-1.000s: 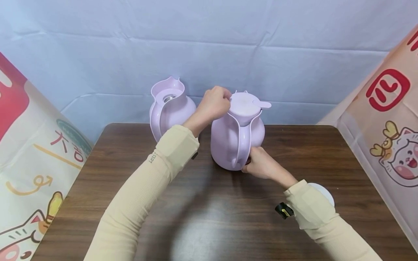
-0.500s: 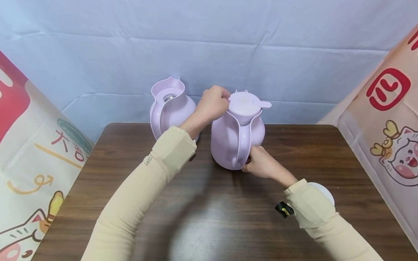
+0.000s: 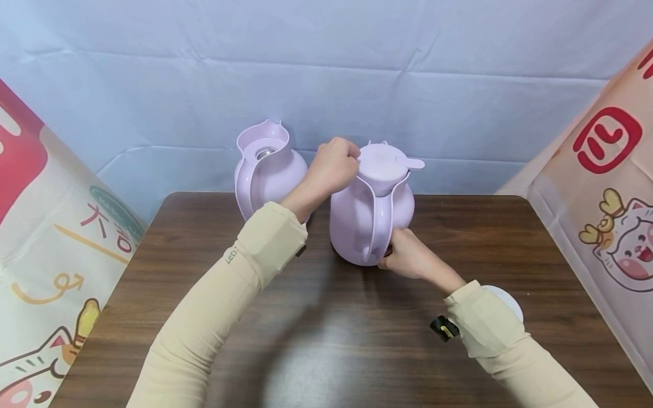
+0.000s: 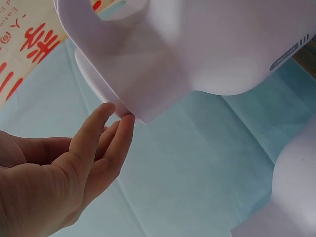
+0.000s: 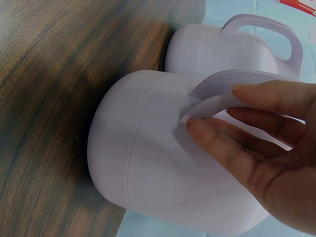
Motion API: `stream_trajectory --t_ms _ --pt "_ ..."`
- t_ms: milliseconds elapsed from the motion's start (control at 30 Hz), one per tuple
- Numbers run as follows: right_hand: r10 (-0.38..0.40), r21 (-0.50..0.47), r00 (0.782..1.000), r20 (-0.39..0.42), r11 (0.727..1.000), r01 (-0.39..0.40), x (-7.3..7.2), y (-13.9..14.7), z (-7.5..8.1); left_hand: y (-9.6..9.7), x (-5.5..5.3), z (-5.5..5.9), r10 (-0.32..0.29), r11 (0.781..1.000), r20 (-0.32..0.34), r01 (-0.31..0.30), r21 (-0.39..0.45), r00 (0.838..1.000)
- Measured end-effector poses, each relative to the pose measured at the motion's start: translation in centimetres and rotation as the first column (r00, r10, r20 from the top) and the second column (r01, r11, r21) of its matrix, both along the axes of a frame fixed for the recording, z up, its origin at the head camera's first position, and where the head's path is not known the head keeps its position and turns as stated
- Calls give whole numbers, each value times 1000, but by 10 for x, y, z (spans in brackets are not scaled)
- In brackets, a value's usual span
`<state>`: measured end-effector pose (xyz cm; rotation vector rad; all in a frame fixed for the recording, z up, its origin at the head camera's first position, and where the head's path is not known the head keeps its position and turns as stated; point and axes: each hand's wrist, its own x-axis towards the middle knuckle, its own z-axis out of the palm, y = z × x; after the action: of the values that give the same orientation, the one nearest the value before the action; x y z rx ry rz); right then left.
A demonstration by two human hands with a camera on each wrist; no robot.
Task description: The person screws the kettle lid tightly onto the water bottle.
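A pale purple thermos jug (image 3: pixel 352 226) stands upright on the table, its handle toward me. In its mouth sits a round lid (image 3: pixel 381 164) with a tab pointing right. My left hand (image 3: pixel 333 164) pinches the lid's left edge with its fingertips; in the left wrist view the thumb and fingers meet at the rim. Low on the jug, my right hand (image 3: pixel 410 255) grips the lower part of the handle (image 5: pixel 217 106), thumb on one side and fingers on the other. To the left stands a second purple jug (image 3: pixel 278 175), lidless, its mouth showing a metal-rimmed opening.
Partly hidden by the right sleeve, a white round object (image 3: pixel 505 300) lies on the brown wooden table (image 3: pixel 316 351). A pale blue cloth (image 3: pixel 326 73) hangs behind the jugs, and printed cloths (image 3: pixel 612 215) hang at both sides.
The left hand shifts only slightly at the lid's edge, and its forearm has moved a little left. The right hand and both jugs stay in place.
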<state>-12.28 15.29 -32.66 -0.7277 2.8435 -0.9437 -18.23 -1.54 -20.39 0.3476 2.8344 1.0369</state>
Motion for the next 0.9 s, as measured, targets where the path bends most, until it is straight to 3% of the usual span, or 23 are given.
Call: stream_trajectory --t_ms 433,900 --pt "-6 -6 1000 0 1000 6 1 0 0 0 -2 0 -30 999 -14 30 -17 999" --pt "-3 -15 1000 0 1000 3 1 0 -1 1 -6 -1 -76 996 -79 73 -44 994"
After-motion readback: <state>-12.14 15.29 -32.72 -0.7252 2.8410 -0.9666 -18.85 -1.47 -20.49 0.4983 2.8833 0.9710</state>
